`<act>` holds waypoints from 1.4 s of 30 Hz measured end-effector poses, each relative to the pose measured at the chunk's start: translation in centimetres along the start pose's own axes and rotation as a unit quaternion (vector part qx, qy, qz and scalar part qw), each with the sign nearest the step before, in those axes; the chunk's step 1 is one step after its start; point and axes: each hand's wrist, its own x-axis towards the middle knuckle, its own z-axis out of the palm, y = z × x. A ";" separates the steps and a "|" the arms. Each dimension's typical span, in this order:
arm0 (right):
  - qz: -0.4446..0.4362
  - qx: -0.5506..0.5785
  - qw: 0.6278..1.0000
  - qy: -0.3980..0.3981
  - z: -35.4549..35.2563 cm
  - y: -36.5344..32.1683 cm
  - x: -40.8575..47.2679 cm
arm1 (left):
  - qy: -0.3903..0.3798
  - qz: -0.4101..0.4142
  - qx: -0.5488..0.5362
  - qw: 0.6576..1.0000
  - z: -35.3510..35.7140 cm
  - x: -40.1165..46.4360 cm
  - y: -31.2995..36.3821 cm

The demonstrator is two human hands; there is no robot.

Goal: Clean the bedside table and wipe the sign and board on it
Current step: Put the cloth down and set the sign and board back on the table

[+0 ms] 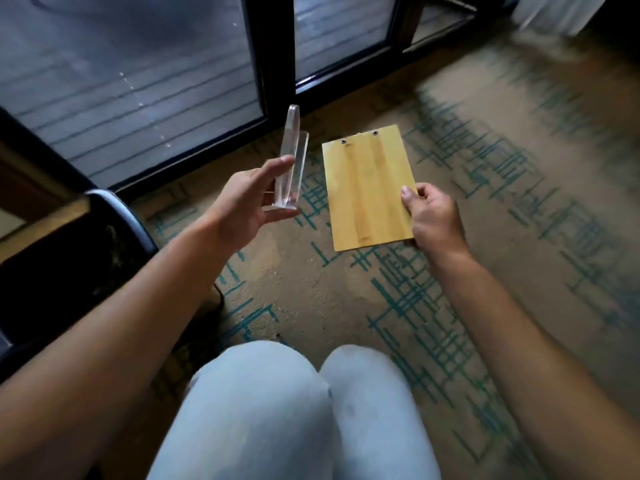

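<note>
My left hand [242, 199] holds a clear acrylic sign stand [292, 157] by its base, seen edge-on and pointing away from me. My right hand [433, 216] grips the lower right corner of a yellow wooden clipboard [367, 188], held flat above the carpet with its two rivets at the far end. Both objects hang in the air in front of my knees. The bedside table is not clearly in view.
Patterned beige and teal carpet [485, 237] covers the floor. Dark-framed glass doors [256, 57] run along the far side. A dark piece of furniture with a rounded edge [114, 216] stands at the left. My knees in light jeans [294, 410] fill the bottom.
</note>
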 end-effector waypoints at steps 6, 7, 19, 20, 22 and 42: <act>-0.022 0.095 0.995 0.008 -5.9 -13.0 -2.6 | -0.015 0.026 -0.071 0.997 2.5 -3.4 11.4; -0.020 0.107 0.994 0.006 -7.0 -15.3 -3.2 | -0.014 0.022 -0.074 0.997 2.9 -4.3 13.5; -0.044 0.143 0.989 0.017 -20.4 -42.4 -12.0 | -0.049 0.041 -0.106 0.992 8.8 -18.3 41.0; -0.045 0.146 0.988 0.020 -21.4 -44.2 -12.9 | -0.055 0.050 -0.105 0.992 9.2 -19.5 42.8; -0.037 0.160 0.986 0.039 -23.4 -47.4 -14.4 | -0.065 0.060 -0.100 0.991 10.3 -21.9 46.2; -0.081 0.179 0.979 0.055 -42.0 -63.3 -30.0 | -0.177 0.090 -0.073 0.977 18.9 -43.0 62.9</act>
